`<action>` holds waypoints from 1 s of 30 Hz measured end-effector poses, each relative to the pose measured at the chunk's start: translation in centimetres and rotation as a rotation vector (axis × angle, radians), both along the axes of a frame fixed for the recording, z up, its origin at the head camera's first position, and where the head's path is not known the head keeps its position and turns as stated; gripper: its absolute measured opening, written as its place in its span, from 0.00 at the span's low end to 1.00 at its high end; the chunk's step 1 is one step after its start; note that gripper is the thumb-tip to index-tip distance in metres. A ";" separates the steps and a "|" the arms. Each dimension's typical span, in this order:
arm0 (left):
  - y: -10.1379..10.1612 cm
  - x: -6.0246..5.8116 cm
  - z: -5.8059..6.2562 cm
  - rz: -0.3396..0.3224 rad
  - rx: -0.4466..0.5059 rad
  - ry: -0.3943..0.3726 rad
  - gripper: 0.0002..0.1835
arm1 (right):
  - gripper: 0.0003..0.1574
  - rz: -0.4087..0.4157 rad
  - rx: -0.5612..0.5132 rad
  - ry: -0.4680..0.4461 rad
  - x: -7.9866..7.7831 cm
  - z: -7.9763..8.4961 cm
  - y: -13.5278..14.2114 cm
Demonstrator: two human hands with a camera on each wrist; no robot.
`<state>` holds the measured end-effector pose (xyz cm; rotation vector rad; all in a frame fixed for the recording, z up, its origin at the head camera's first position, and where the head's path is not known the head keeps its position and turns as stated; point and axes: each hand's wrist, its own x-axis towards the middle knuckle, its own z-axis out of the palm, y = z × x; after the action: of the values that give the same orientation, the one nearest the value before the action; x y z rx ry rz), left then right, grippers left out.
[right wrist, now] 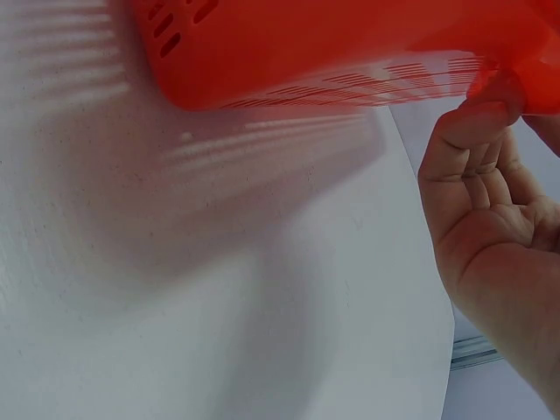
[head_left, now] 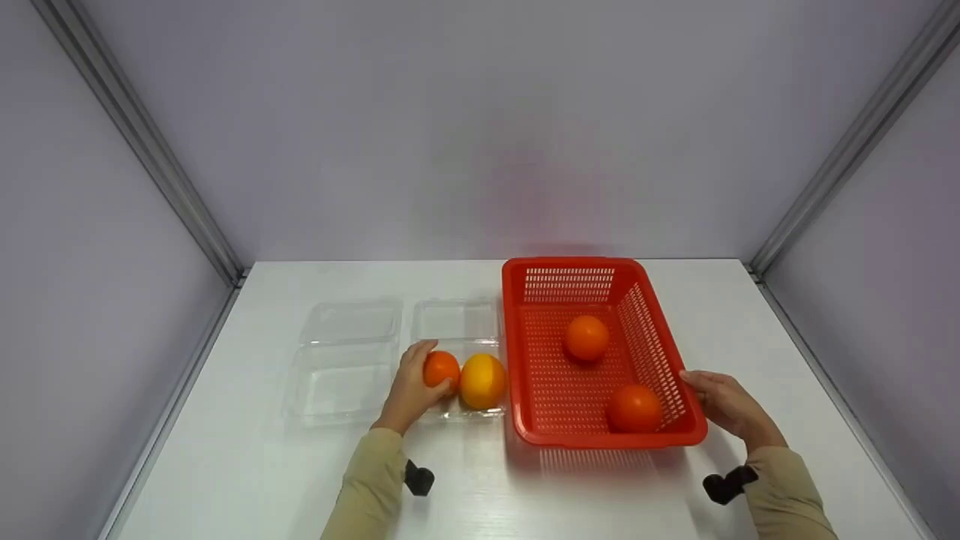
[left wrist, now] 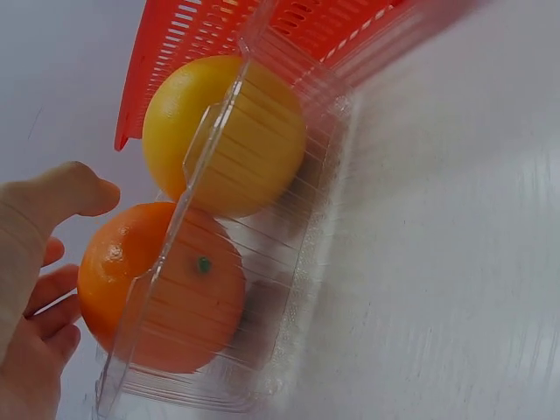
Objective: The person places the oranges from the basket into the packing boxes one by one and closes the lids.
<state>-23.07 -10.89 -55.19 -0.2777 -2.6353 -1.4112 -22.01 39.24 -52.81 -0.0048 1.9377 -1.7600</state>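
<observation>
In the head view, my left hand [head_left: 411, 384] is around an orange [head_left: 441, 371] in a clear plastic clamshell box [head_left: 455, 321]. The left wrist view shows the thumb a little off the orange [left wrist: 157, 289], with the fingers beside its far side. A yellow round fruit [head_left: 483, 382] sits against that orange in the same box. My right hand [head_left: 726, 401] pinches the right rim of a red perforated basket [head_left: 577, 442]. Two more oranges lie inside, one toward the back [head_left: 586, 338] and another in the near right corner [head_left: 634, 409]. The basket's near end casts a shadow beneath it.
A second clear clamshell box [head_left: 345, 379] stands open on the white table [head_left: 225, 465] at the left. Pale walls [head_left: 375, 150] enclose the table at the back and both sides. The basket's left side overlaps the edge of the fruit box in the head view.
</observation>
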 end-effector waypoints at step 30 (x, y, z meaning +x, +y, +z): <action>1.6 0.2 1.0 -0.028 0.017 0.027 0.28 | 0.20 -0.010 0.018 0.002 0.1 0.2 -0.1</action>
<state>-22.87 -9.32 -54.17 -0.3303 -2.6065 -1.4266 -21.92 39.17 -52.61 0.0098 1.9582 -1.7493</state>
